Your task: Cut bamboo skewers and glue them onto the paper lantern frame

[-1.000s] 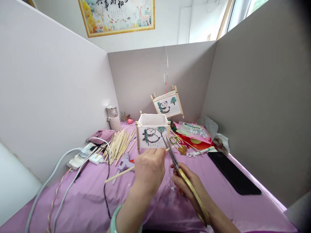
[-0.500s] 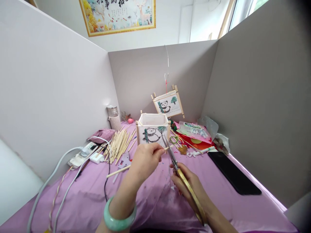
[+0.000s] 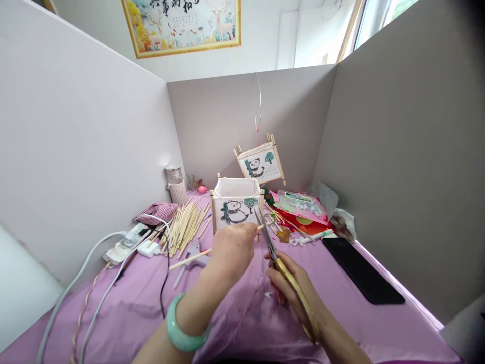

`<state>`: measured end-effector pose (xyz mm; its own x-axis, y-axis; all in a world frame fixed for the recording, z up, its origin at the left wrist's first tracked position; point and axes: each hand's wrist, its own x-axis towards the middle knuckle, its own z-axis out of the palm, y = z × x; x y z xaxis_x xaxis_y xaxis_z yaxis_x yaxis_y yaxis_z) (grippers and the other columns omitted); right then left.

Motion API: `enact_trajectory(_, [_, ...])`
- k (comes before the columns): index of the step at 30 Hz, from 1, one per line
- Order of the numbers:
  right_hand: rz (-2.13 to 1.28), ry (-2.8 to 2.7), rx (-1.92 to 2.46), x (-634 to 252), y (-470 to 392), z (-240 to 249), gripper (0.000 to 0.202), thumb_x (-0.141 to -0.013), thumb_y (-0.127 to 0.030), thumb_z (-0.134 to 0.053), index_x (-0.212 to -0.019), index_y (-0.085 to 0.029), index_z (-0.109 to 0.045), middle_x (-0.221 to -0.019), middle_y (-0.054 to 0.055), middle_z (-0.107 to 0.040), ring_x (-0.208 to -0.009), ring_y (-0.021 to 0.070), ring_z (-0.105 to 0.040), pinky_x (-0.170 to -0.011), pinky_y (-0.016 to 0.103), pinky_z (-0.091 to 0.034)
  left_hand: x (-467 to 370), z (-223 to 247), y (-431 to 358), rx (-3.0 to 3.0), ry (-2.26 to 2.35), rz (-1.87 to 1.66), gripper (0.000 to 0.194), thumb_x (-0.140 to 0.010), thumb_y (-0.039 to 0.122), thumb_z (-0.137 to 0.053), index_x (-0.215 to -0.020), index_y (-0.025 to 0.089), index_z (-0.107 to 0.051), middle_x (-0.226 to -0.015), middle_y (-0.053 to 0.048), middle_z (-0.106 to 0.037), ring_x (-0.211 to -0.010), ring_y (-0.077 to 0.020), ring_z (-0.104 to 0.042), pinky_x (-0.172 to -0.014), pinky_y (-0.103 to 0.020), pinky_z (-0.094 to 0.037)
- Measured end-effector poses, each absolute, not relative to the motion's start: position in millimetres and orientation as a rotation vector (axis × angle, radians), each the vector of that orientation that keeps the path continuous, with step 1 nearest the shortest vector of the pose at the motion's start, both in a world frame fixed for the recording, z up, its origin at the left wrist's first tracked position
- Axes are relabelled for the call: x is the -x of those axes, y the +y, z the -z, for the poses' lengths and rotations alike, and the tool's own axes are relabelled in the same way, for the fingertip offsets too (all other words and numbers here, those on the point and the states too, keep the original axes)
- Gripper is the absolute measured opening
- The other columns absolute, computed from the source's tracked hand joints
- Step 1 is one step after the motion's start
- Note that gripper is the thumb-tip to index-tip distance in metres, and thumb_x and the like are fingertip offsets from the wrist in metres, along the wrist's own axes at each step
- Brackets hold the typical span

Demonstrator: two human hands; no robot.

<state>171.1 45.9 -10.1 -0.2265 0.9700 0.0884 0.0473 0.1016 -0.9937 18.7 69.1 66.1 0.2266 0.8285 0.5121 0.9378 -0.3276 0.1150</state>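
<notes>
My left hand [image 3: 235,253], with a green bangle [image 3: 185,326] on its wrist, is closed around a thin wooden stick [image 3: 190,259]. The stick's long end sticks out to the left, and a short tip shows at the right of my fingers. Scissors [image 3: 286,275] with gold handles are gripped in my right hand [image 3: 293,288], their blades pointing up and away, close to the stick's tip. Whether the blades touch the stick I cannot tell. Just behind my left hand stands a paper lantern [image 3: 237,210] with a wooden frame and a panda drawing.
A second panda lantern [image 3: 261,164] hangs tilted on a wire at the back. Loose wooden sticks [image 3: 185,225], a glue gun [image 3: 195,258], a power strip [image 3: 127,242] and cables lie left. Craft supplies [image 3: 301,202] and a black phone [image 3: 362,270] lie right. Grey panels enclose the table.
My left hand has turned over slightly and shifted a little to the right, the stick with it. The scissors stay in my right hand, almost in place. The view has shifted slightly.
</notes>
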Motion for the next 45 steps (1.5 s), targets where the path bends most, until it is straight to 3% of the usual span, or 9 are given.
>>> enact_trajectory(7, [-1.127,-1.527,1.088,-167,47,18,0.033,-0.079,-0.038,-0.060,-0.105,-0.018,-0.052,-0.064,-0.007,-0.044,-0.049,0.0092,-0.040,-0.045,0.022,-0.034,0,-94,74,2.797,-1.899,0.885,0.037,-0.090,0.029,-0.047,-0.058,0.017,-0.063,-0.051,0.002,-0.058,-0.049,-0.0112,-0.051,-0.052,-0.021,-0.035])
enact_trajectory(12, [-1.269,-1.456,1.063,-170,47,12,0.041,-0.081,-0.045,-0.058,-0.110,-0.018,-0.050,-0.062,-0.008,-0.042,-0.045,0.0088,-0.039,-0.042,0.022,-0.034,-15,-73,69,2.274,-1.706,0.744,0.024,-0.092,0.026,-0.046,-0.083,0.020,-0.067,-0.076,-0.004,-0.068,-0.071,-0.0179,-0.061,-0.060,-0.025,-0.037])
enact_trajectory(15, [-1.268,-1.444,1.047,-171,46,8,0.042,-0.081,-0.047,-0.057,-0.110,-0.018,-0.050,-0.062,-0.008,-0.042,-0.045,0.0093,-0.040,-0.042,0.022,-0.036,-25,-57,67,2.133,-1.541,0.688,0.021,-0.093,0.024,-0.045,-0.088,0.020,-0.064,-0.079,-0.005,-0.066,-0.076,-0.0197,-0.062,-0.058,-0.027,-0.036])
enact_trajectory(20, [-1.283,-1.433,1.054,-170,46,9,0.042,-0.079,-0.048,-0.059,-0.107,-0.018,-0.050,-0.060,-0.009,-0.040,-0.043,0.0079,-0.037,-0.041,0.021,-0.033,-24,-63,72,2.236,-1.617,0.665,0.023,-0.092,0.021,-0.045,-0.083,0.020,-0.065,-0.074,-0.004,-0.067,-0.067,-0.0175,-0.061,-0.057,-0.026,-0.035])
enact_trajectory(27, [-1.137,-1.488,1.085,-167,50,22,0.034,-0.079,-0.041,-0.060,-0.104,-0.018,-0.051,-0.064,-0.007,-0.044,-0.045,0.0077,-0.040,-0.042,0.021,-0.035,-3,-104,88,2.807,-1.918,0.737,0.034,-0.087,0.030,-0.051,-0.058,0.018,-0.064,-0.051,0.002,-0.058,-0.047,-0.0114,-0.050,-0.051,-0.022,-0.035])
enact_trajectory(35, [-1.271,-1.384,1.072,-168,47,9,0.044,-0.077,-0.049,-0.062,-0.106,-0.018,-0.051,-0.059,-0.008,-0.042,-0.043,0.0081,-0.038,-0.040,0.021,-0.034,-21,-62,75,2.193,-1.552,0.681,0.018,-0.092,0.025,-0.047,-0.091,0.019,-0.064,-0.080,-0.004,-0.067,-0.074,-0.0192,-0.062,-0.060,-0.027,-0.038])
enact_trajectory(41, [-1.261,-1.394,1.088,-168,49,15,0.043,-0.077,-0.047,-0.061,-0.109,-0.019,-0.050,-0.059,-0.009,-0.041,-0.042,0.0077,-0.038,-0.039,0.020,-0.035,-19,-61,82,2.259,-1.525,0.745,0.024,-0.093,0.022,-0.045,-0.082,0.019,-0.066,-0.072,-0.004,-0.067,-0.067,-0.0176,-0.061,-0.058,-0.027,-0.037])
enact_trajectory(45, [-1.193,-1.434,1.106,-166,51,20,0.039,-0.077,-0.044,-0.061,-0.104,-0.018,-0.052,-0.058,-0.008,-0.041,-0.040,0.0076,-0.037,-0.038,0.021,-0.034,-8,-83,92,2.547,-1.784,0.972,0.028,-0.087,0.024,-0.051,-0.064,0.016,-0.066,-0.056,-0.001,-0.062,-0.052,-0.0116,-0.052,-0.053,-0.024,-0.035])
